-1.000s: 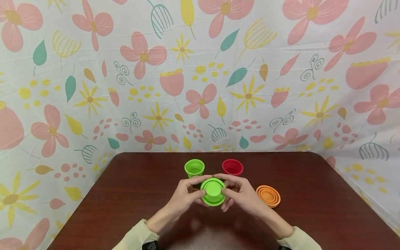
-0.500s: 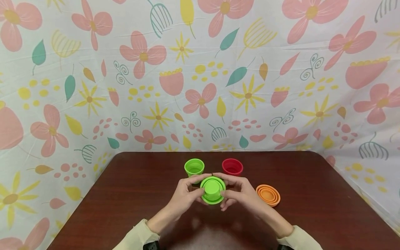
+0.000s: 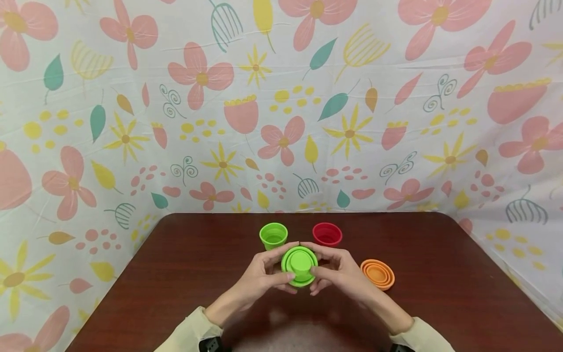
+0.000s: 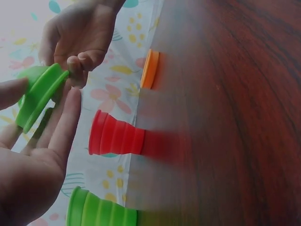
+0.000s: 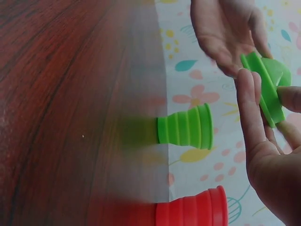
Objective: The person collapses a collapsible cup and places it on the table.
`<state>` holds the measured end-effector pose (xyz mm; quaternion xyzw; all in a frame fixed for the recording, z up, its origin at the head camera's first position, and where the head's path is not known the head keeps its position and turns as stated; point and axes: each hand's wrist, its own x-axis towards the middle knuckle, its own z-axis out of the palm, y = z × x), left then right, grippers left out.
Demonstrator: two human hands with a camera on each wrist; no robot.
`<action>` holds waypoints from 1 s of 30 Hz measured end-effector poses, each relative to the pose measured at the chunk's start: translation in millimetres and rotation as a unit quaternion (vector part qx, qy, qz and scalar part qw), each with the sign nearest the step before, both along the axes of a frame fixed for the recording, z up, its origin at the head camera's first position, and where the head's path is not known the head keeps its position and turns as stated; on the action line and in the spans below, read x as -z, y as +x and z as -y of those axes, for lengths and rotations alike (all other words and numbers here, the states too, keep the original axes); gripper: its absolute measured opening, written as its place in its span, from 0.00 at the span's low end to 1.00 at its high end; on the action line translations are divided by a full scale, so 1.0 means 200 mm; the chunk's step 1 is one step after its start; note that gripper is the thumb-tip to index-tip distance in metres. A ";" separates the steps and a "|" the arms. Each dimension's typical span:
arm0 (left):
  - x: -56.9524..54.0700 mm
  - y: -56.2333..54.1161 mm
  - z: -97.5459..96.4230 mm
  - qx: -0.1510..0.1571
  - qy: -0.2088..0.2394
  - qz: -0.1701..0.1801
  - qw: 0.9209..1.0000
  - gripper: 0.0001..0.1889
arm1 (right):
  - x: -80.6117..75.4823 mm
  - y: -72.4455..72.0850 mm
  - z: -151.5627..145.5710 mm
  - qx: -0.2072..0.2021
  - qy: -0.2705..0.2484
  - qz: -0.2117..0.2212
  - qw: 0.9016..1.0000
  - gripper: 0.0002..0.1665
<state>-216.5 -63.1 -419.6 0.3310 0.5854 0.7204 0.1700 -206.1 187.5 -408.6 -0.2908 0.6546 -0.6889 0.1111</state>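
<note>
Between both hands, above the table, is a partly folded green collapsible cup (image 3: 301, 260), its base turned toward the head camera. My left hand (image 3: 259, 274) grips its left side, the thumb lying low on the folds. From the right, my right hand (image 3: 340, 271) grips the opposite side, with its thumb pressed near the raised base. The fingers of both hands wrap behind the rim, and their tips meet at the top. In the left wrist view the held cup (image 4: 40, 96) shows side-on, a raised middle standing out of its wide rim.
Behind the hands, an extended green cup (image 3: 273, 234) and an extended red cup (image 3: 327, 233) stand upright on the dark wooden table (image 3: 198, 259). A flattened orange collapsible cup (image 3: 377, 275) lies at the right. A floral cloth (image 3: 281, 107) hangs past the table's far edge.
The held green cup has risen slightly and tilted a little between the hands. My left thumb has slid lower on its folds. The cups on the table have stayed put.
</note>
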 end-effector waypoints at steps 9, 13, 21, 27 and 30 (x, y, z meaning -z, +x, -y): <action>-0.01 0.01 -0.01 0.009 0.002 0.016 1.000 0.35 | 0.00 0.00 -0.02 -0.024 0.004 -0.018 1.000 0.37; -0.01 0.01 -0.02 0.003 -0.002 0.000 1.000 0.35 | 0.00 0.00 -0.01 -0.018 0.007 -0.022 1.000 0.37; -0.01 0.00 -0.01 0.006 -0.006 -0.003 1.000 0.38 | 0.00 0.00 0.00 -0.023 0.006 -0.031 0.999 0.40; -0.02 0.00 -0.01 -0.001 -0.015 -0.007 1.000 0.38 | 0.00 0.00 0.00 -0.019 0.007 -0.038 0.999 0.42; -0.02 0.00 -0.01 -0.007 -0.016 -0.007 1.000 0.38 | 0.00 0.00 0.01 -0.014 0.011 -0.041 0.999 0.42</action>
